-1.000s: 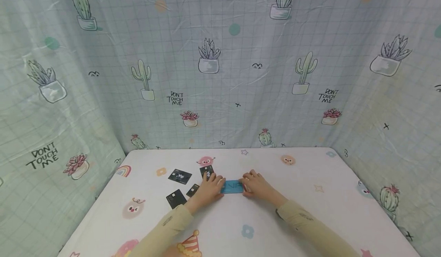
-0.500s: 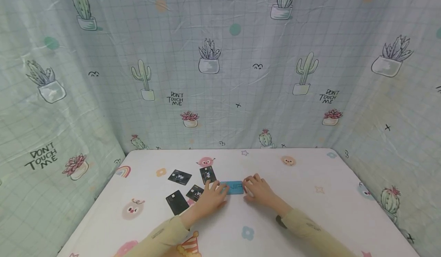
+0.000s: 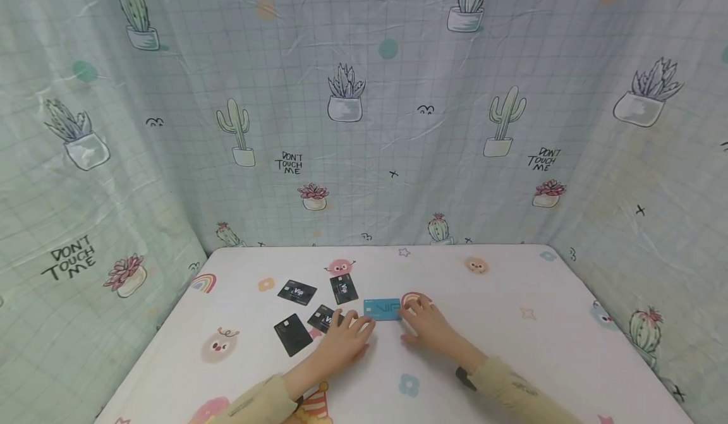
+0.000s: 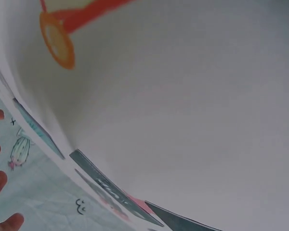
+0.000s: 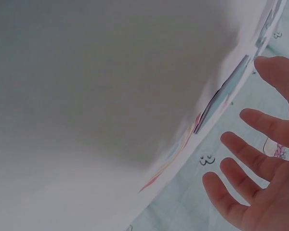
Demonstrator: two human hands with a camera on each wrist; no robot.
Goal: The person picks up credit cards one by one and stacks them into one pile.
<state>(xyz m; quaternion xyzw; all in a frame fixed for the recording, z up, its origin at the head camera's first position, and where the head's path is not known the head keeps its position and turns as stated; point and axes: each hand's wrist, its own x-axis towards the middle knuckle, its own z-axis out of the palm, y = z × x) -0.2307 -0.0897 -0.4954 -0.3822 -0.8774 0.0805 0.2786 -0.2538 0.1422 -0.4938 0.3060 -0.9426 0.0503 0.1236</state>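
Blue rectangular plastic VIP card [image 3: 382, 309]: flat on white patterned bench [image 3: 569, 361], seemingly set down | left hand [image 3: 344, 338]: fingers apart, holding nothing | right hand [image 3: 429, 329]: fingers apart, beside card, contact unclear | four black rectangular cards [image 3: 297, 292]: lying separate, apparently the remainder

Gridded pale cloth [image 3: 378, 143] with printed cacti [image 3: 239, 130] behind, white table [image 3: 546, 351] in front, printed rainbow [image 3: 205, 283] near far left corner

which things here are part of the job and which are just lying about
Likely part of the job:
- blue VIP card, between the two hands
- left hand and right hand
- four black cards, probably

Just surroundings:
- printed white table
- cactus-print curtain
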